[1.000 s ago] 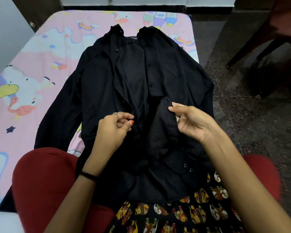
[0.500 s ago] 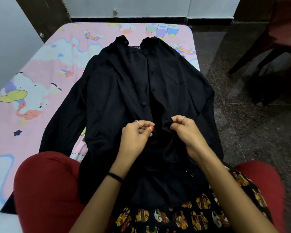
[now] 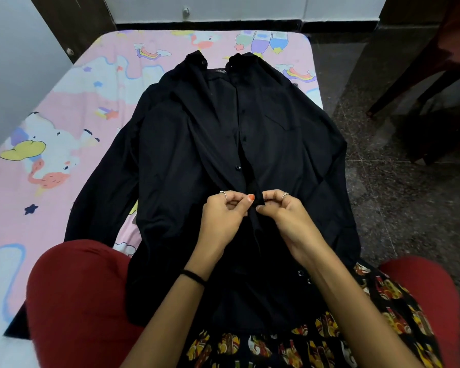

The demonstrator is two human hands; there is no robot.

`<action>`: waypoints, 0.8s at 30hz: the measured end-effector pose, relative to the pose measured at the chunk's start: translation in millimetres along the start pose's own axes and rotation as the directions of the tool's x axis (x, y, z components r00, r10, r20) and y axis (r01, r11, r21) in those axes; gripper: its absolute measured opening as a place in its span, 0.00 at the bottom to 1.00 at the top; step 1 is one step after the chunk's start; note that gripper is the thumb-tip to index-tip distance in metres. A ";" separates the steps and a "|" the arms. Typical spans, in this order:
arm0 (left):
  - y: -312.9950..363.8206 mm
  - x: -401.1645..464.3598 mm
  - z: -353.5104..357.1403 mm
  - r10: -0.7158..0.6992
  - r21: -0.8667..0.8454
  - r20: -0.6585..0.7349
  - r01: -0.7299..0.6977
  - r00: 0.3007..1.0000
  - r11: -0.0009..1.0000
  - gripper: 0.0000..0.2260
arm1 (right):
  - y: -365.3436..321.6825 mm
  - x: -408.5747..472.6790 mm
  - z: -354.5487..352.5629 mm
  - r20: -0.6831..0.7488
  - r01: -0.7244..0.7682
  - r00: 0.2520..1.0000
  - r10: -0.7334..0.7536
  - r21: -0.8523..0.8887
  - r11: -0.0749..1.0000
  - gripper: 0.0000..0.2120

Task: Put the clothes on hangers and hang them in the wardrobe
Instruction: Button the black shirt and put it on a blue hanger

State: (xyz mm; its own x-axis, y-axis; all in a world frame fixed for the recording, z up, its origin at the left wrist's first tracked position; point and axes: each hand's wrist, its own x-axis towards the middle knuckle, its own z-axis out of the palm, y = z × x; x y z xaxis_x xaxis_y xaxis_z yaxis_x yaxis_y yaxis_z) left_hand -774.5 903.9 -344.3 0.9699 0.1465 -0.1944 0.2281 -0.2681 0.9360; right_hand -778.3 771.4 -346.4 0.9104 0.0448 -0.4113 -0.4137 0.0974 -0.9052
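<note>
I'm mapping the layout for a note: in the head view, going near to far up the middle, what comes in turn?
Patterned skirt → hands, left and right, pinching the black shirt's front edges → shirt collar → pink cartoon bedsheet → white wall.

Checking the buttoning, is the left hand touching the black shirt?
Touching: the head view shows the left hand pinching the black shirt at its front edge.

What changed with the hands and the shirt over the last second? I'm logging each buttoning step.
The left hand and right hand moved together from apart: they now meet at the front opening of the black shirt, each pinching an edge, so the gap there has closed. The shirt stays spread on the patterned sheet with its hem on the lap. No hanger is in view.
</note>
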 end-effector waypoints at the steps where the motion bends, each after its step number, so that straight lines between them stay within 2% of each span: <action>1: 0.8 -0.5 0.8 0.019 0.020 -0.001 -0.019 1.000 1.000 0.04 | -1.1 -1.1 0.6 -0.011 0.013 1.000 -0.013 0.009 1.000 0.06; 3: 3.4 -2.2 1.8 0.062 0.069 -0.010 -0.061 0.998 0.996 0.04 | -4.2 -4.3 2.0 -0.034 0.065 0.997 -0.065 -0.017 0.998 0.02; 6: 6.0 -2.9 2.6 0.094 0.108 -0.009 -0.092 0.996 0.990 0.03 | -7.1 -2.9 1.2 -0.083 0.154 0.982 -0.167 -0.144 0.978 0.04; 8: 6.6 -3.5 2.3 0.103 0.126 -0.004 -0.102 0.995 0.987 0.03 | -8.6 -0.7 -0.1 -0.097 0.177 0.976 -0.195 -0.168 0.970 0.04; 15: 8.3 -7.0 -1.2 0.067 0.125 -0.027 -0.063 0.997 0.990 0.02 | -7.3 -1.8 0.4 -0.021 0.115 0.993 -0.114 0.037 0.993 0.08; 17: 8.2 -7.6 -2.4 0.058 0.126 -0.033 -0.053 0.998 0.991 0.02 | -5.3 -1.5 0.5 0.022 0.103 0.994 -0.104 0.043 0.994 0.08; 20: 8.7 -9.2 -3.5 0.055 0.123 -0.040 -0.050 0.998 0.991 0.02 | -6.8 -0.4 -0.7 0.074 0.139 0.988 -0.134 -0.062 0.988 0.06; 24: 12.0 -10.5 -5.2 0.084 0.137 -0.037 -0.078 0.996 0.987 0.02 | -19.5 -0.1 -2.4 0.140 0.239 0.968 -0.210 -0.238 0.941 0.11</action>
State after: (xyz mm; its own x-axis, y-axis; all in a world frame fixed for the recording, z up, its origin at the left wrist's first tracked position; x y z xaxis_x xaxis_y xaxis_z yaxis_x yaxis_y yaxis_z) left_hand -782.4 904.1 -329.5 0.9818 0.1584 -0.1043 0.1612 -0.4071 0.8990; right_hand -770.3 767.1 -328.9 0.9678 0.1620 -0.1925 -0.1717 -0.1344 -0.9759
